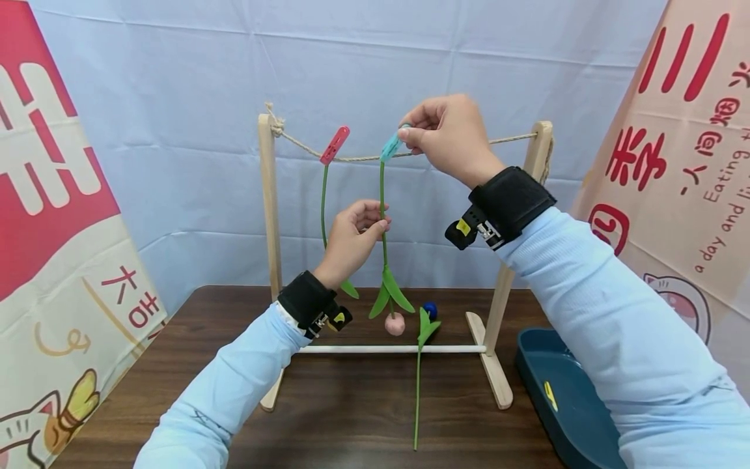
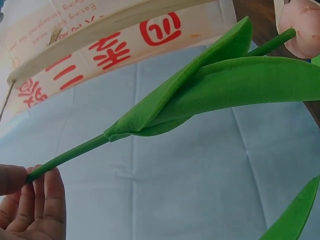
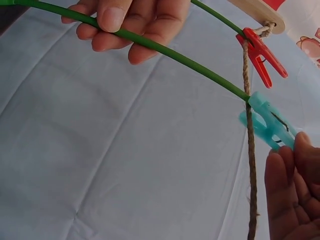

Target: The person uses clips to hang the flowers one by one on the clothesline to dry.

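A wooden rack (image 1: 269, 215) carries a rope (image 1: 515, 138) across its top. My right hand (image 1: 405, 133) pinches a teal clip (image 1: 389, 148) on the rope; the clip (image 3: 264, 119) grips the top of a green stem (image 3: 175, 57). Lower down, my left hand (image 1: 379, 225) pinches that same stem (image 2: 70, 156). This flower hangs upside down, with its leaves (image 2: 225, 80) and pink bud (image 1: 395, 323) just above the table. A red clip (image 1: 334, 144) to the left holds a second hanging stem (image 1: 323, 202).
A third flower with a blue bud (image 1: 430, 309) lies on the dark table (image 1: 351, 423), its stem (image 1: 417, 397) crossing the rack's white bottom bar (image 1: 363, 349). A dark blue tray (image 1: 562, 417) sits at the right. Printed banners stand at both sides.
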{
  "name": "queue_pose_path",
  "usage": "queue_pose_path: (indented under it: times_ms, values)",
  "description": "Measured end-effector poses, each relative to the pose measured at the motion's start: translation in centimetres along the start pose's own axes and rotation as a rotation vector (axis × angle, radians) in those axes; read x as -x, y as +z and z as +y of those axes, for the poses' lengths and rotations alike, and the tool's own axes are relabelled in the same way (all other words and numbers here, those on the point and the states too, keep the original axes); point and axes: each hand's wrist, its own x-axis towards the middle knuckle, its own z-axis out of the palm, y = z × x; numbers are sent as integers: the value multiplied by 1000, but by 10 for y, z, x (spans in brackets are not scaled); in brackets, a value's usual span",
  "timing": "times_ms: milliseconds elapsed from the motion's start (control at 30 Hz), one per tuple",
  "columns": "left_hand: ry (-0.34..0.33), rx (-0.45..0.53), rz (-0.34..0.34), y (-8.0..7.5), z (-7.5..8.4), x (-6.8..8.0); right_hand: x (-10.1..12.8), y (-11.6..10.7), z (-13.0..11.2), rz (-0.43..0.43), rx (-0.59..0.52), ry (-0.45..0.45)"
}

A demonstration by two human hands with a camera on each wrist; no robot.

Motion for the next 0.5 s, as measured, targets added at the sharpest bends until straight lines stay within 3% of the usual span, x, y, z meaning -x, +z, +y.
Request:
queue_pose_path:
  times_ms: [500]
  values:
    - [-6,-8,2,-1,-1,0,-1,6,3,-59,-10,44]
